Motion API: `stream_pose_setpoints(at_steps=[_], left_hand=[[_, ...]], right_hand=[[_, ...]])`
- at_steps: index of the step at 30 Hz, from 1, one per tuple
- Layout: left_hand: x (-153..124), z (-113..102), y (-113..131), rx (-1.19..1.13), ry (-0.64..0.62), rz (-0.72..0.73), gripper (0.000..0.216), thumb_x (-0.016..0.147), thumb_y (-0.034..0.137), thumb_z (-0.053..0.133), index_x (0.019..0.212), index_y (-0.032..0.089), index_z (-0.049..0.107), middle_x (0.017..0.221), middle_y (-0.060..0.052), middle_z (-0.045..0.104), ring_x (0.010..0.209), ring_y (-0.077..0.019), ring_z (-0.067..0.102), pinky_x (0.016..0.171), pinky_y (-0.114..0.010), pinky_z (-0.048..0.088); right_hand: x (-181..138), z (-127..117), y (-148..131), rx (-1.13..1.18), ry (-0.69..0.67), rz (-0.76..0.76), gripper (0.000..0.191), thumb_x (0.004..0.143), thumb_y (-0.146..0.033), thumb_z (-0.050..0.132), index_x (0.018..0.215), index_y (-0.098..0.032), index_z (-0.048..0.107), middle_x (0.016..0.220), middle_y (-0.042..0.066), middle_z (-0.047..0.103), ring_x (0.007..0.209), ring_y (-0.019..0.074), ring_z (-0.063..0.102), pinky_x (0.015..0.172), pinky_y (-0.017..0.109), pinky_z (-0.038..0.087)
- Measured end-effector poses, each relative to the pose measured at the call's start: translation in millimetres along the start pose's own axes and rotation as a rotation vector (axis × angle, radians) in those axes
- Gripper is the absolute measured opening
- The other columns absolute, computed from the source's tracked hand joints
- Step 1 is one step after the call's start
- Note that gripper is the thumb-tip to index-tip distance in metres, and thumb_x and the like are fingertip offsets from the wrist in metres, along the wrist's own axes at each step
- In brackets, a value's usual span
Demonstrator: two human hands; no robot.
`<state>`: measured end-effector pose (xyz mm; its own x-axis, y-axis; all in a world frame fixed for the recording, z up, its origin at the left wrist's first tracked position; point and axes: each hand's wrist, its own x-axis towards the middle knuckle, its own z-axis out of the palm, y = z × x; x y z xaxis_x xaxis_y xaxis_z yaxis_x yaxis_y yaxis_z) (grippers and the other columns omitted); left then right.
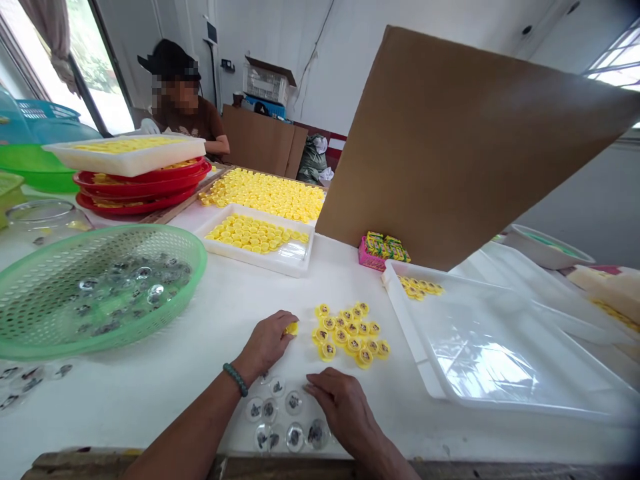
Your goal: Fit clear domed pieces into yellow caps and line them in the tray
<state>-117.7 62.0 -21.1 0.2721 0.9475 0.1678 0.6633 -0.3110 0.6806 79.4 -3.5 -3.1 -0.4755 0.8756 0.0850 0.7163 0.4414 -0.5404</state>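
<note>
Left hand: the left hand rests on the white tabletop, fingers curled in close around one yellow cap that shows at its fingertips; a beaded bracelet sits on the wrist.
Right hand: the right hand lies palm down, fingers loosely bent and pointing left, fingertips touching the nearest of the clear domes; it grips nothing that can be seen.
Clear domes: a small cluster lying flat on the tabletop between and below the two hands, each with a dark speck inside.
Loose yellow caps: a group of yellow caps lies just right of the left hand, near the front tray's left edge.
Green basket: a round green basket at the left holds many more clear domes.
Front tray: a white tray at the right, lined with clear film, has a few yellow caps in its far corner.
Middle tray: a second white tray further back is partly filled with yellow caps.
Red trays: a stack of red trays at the far left carries another white tray on top, all with yellow pieces.
Cardboard: a large cardboard sheet stands tilted behind the front tray; a pink box of small packets sits at its foot.
Other person: a person sits at the far end of the tabletop.
</note>
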Motion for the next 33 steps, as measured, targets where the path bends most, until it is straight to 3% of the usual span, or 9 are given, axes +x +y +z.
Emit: stream_pose_setpoints(at_steps=[3, 6, 11, 15, 20, 23, 28, 33], left_hand=[[1.6, 0.8, -2.8, 0.003, 0.013, -0.006, 0.037, 0.077, 0.009, 0.050, 0.111, 0.021, 0.056, 0.113, -0.003, 0.056, 0.100, -0.0181, 0.054, 0.090, -0.028, 0.042], [1.5, 0.6, -3.9, 0.020, 0.014, -0.033, 0.040, 0.076, 0.008, 0.049, 0.113, 0.020, 0.055, 0.114, -0.004, 0.055, 0.099, -0.0189, 0.054, 0.089, -0.029, 0.043], [-1.1, -1.7, -2.2, 0.038, -0.015, -0.039, 0.042, 0.076, 0.008, 0.047, 0.115, 0.019, 0.054, 0.113, -0.005, 0.058, 0.102, -0.0197, 0.053, 0.092, -0.030, 0.041], [-0.7, -2.6, 1.0, 0.041, -0.043, -0.057, 0.046, 0.072, 0.004, 0.045, 0.115, 0.019, 0.055, 0.112, -0.005, 0.060, 0.103, -0.0199, 0.053, 0.093, -0.031, 0.040], [-1.2, -0.6, 2.4, 0.004, -0.130, -0.093, 0.055, 0.067, 0.003, 0.045, 0.114, 0.027, 0.057, 0.092, -0.003, 0.062, 0.083, -0.0186, 0.058, 0.077, -0.029, 0.045], [-2.7, -0.2, 2.3, -0.065, -0.145, -0.087, 0.060, 0.063, 0.001, 0.045, 0.115, 0.029, 0.056, 0.093, -0.002, 0.062, 0.082, -0.0170, 0.057, 0.074, -0.027, 0.045], [-3.7, -11.0, 9.0, -0.182, -0.073, -0.118, 0.064, 0.057, -0.001, 0.042, 0.114, 0.025, 0.056, 0.103, 0.000, 0.060, 0.076, -0.0134, 0.053, 0.066, -0.022, 0.043], [-3.7, -22.6, 18.7, -0.261, -0.010, -0.127, 0.046, 0.061, 0.005, 0.044, 0.101, 0.022, 0.061, 0.090, 0.002, 0.061, 0.065, -0.0113, 0.050, 0.059, -0.021, 0.040]], right_hand=[[3.2, 1.7, 9.6, -0.167, 0.136, -0.005, 0.020, 0.090, -0.019, 0.044, 0.095, -0.020, 0.064, 0.080, 0.005, 0.061, 0.075, 0.0170, 0.058, 0.067, 0.025, 0.044], [3.6, 3.2, 14.1, -0.355, 0.124, -0.072, 0.022, 0.088, -0.014, 0.043, 0.095, -0.019, 0.063, 0.085, 0.008, 0.061, 0.078, 0.0210, 0.056, 0.071, 0.032, 0.045], [-9.1, -4.9, 11.9, -0.217, 0.018, -0.104, 0.033, 0.084, -0.009, 0.046, 0.115, -0.018, 0.054, 0.103, 0.009, 0.060, 0.091, 0.0209, 0.055, 0.081, 0.032, 0.047], [-9.0, -8.8, 7.8, -0.120, 0.007, -0.056, 0.036, 0.083, -0.010, 0.049, 0.118, -0.018, 0.053, 0.111, 0.009, 0.059, 0.098, 0.0210, 0.054, 0.086, 0.031, 0.047], [3.1, 2.4, 7.4, -0.104, -0.014, -0.026, 0.032, 0.081, -0.006, 0.050, 0.107, -0.020, 0.061, 0.100, 0.006, 0.064, 0.091, 0.0208, 0.055, 0.079, 0.030, 0.046], [4.1, 5.5, 7.9, -0.042, 0.028, 0.046, 0.028, 0.079, -0.006, 0.053, 0.100, -0.022, 0.063, 0.095, 0.004, 0.064, 0.088, 0.0188, 0.055, 0.078, 0.027, 0.044], [0.3, 1.1, 4.6, 0.043, 0.010, 0.152, 0.020, 0.071, -0.009, 0.063, 0.087, -0.021, 0.063, 0.085, 0.002, 0.060, 0.084, 0.0175, 0.055, 0.071, 0.024, 0.042], [0.8, 1.1, 2.1, 0.079, 0.002, 0.219, 0.018, 0.065, -0.011, 0.066, 0.075, -0.020, 0.055, 0.078, -0.001, 0.057, 0.071, 0.0145, 0.053, 0.061, 0.023, 0.037]])
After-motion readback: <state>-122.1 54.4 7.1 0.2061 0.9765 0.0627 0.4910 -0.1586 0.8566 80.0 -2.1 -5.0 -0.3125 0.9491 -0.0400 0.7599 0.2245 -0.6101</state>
